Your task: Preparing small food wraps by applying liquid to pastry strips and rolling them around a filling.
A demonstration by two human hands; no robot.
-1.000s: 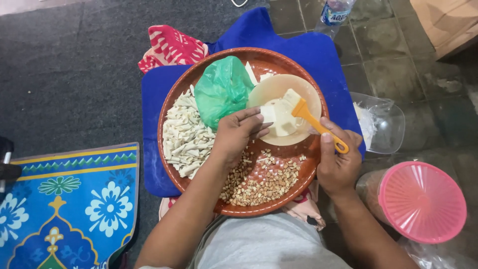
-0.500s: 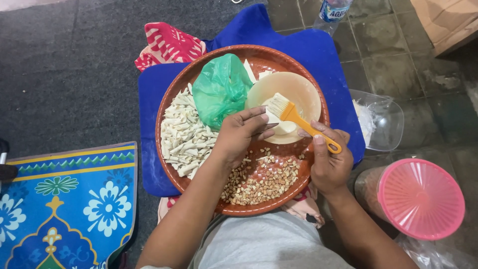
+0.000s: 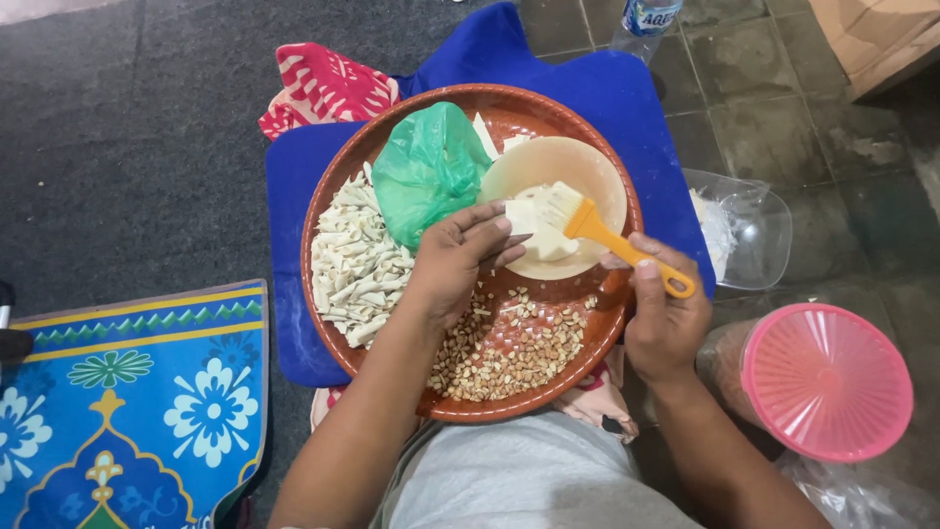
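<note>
The left hand [image 3: 460,257] pinches a pale pastry square [image 3: 523,216] over the cream bowl [image 3: 587,171] so the right hand [image 3: 666,318], closed round the orange pastry brush [image 3: 602,230], can wet its edge. What the bowl holds is hidden; the round brown tray [image 3: 333,196] carries folded pieces and peanuts [image 3: 514,348].

My two hands, left [image 3: 458,263] and right [image 3: 666,318]; one orange brush [image 3: 597,230]; one round tray [image 3: 587,367]; one cream bowl [image 3: 602,176]; one green bag [image 3: 426,171]; one pink lid [image 3: 827,382]; one bottle [image 3: 641,22]; peanuts [image 3: 514,348] too many to count.
</note>
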